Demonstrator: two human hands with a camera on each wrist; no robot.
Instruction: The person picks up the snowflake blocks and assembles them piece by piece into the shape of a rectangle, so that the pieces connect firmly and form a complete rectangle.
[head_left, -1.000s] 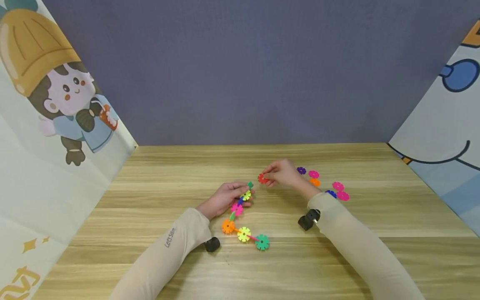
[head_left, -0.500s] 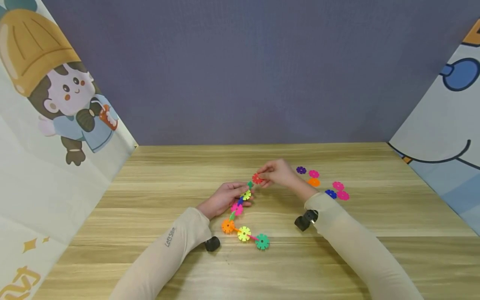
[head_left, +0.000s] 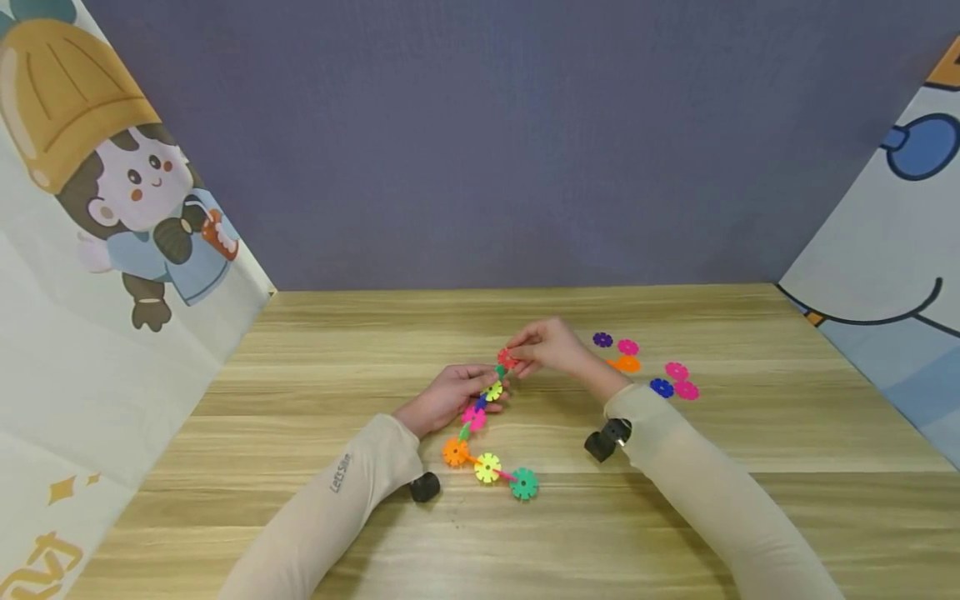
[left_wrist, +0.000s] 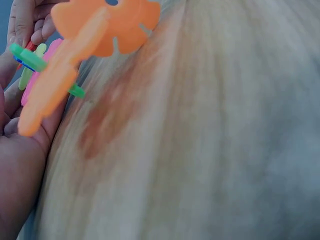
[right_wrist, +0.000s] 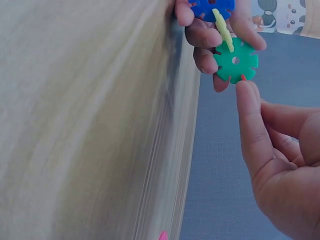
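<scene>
A chain of interlocking plastic snowflake discs (head_left: 455, 452) in several colours runs from my left hand (head_left: 446, 400) down toward the table's front. My left hand pinches the chain near its far end, by a yellow disc (head_left: 492, 390) and a green disc (right_wrist: 246, 61). With thumb and fingertips, my right hand (head_left: 553, 346) pinches a red snowflake disc (head_left: 506, 358). In the right wrist view only a sliver of red shows, meeting the green disc's notched rim. Whether the two are slotted together I cannot tell. An orange disc (left_wrist: 80, 60) fills the near part of the left wrist view.
Loose snowflake discs lie right of my right hand: purple (head_left: 602, 340), pink (head_left: 628, 347), orange (head_left: 628, 363), blue (head_left: 662, 387) and two more pink ones (head_left: 681, 382). The wood-grain table (head_left: 337, 333) ends at a grey-blue back panel (head_left: 480, 150), with printed panels at both sides.
My right hand has moved left, bringing the red disc from apart up to the green disc at the chain's far end. The left hand and the chain have stayed almost still.
</scene>
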